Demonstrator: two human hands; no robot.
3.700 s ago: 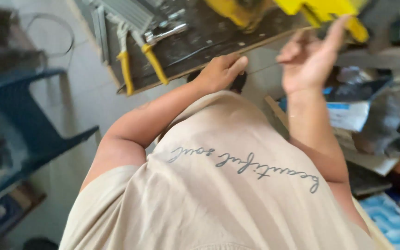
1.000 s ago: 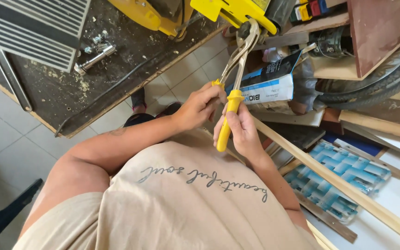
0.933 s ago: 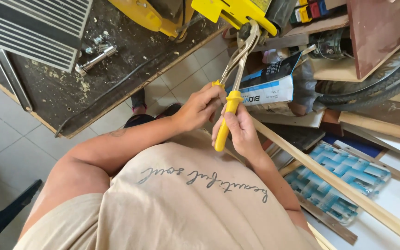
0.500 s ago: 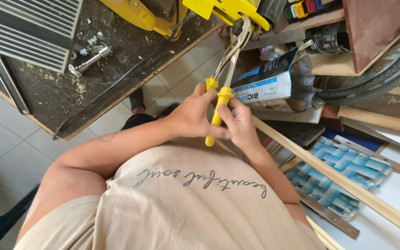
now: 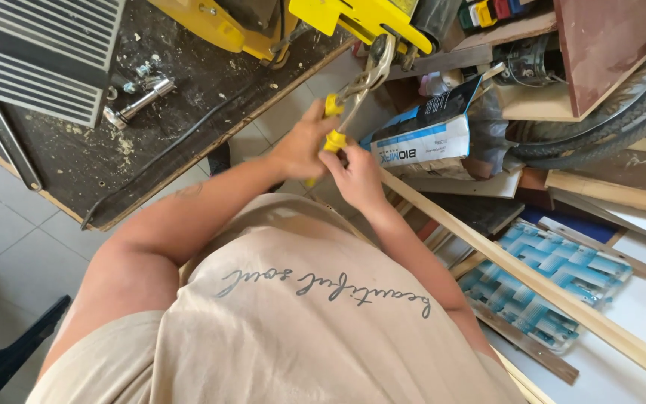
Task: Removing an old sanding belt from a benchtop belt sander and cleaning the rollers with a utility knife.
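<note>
**Both hands on the yellow-handled pliers, jaws up at the yellow fitting**

The pliers (image 5: 354, 91) stand near the top centre of the frame, metal jaws reaching up to the underside of the yellow machine part (image 5: 357, 19); whether they actually bite on it I cannot tell; the left hand (image 5: 300, 146) is wrapped round one yellow handle, the right hand (image 5: 357, 173) closed on the other, fingers curled tight, both just below centre top.

To do this well, as I judge it: squeeze the handles evenly so the jaws do not slip sideways; keep the wrists in line with the tool rather than bent; pull or twist slowly, since a sudden release would throw the hands back towards the chest; mind the blue-and-white box (image 5: 431, 135) just right of the hands, and the long wooden strip (image 5: 532, 280) running to the lower right; the dusty workbench (image 5: 181, 127) at upper left carries loose metal fittings (image 5: 137, 97).
</note>
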